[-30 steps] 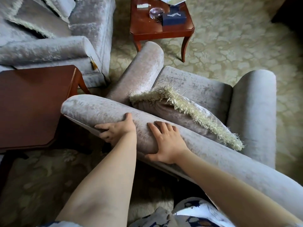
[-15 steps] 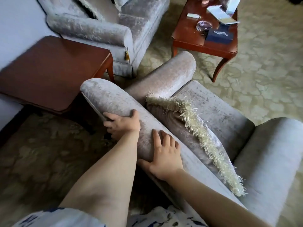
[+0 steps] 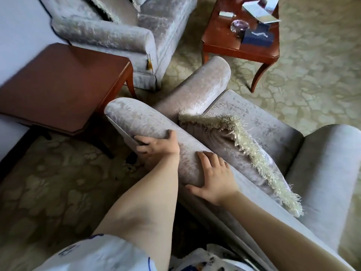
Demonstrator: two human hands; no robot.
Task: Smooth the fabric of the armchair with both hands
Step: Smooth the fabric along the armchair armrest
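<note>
I look down over the back of a grey velvet armchair [image 3: 136,122] from behind it. Its rolled top edge runs from the upper left to the lower right. My left hand [image 3: 156,146] lies on that top edge, fingers spread and curled over the rear side, thumb on top. My right hand [image 3: 214,178] rests flat on the fabric a little nearer to me, fingers apart and pointing up the roll. Neither hand holds anything. A fringed cushion [image 3: 240,141] leans against the inside of the chair back.
A dark wooden side table [image 3: 58,85] stands left of the chair. A second grey armchair [image 3: 121,36] sits at the top left. A wooden coffee table [image 3: 224,42] with a dark box, a glass dish and papers is at the top right. Patterned carpet covers the floor.
The view has swung so the chair now lies more to the right. Both hands have slid a little along the top of the chair back, staying flat on the fabric.
</note>
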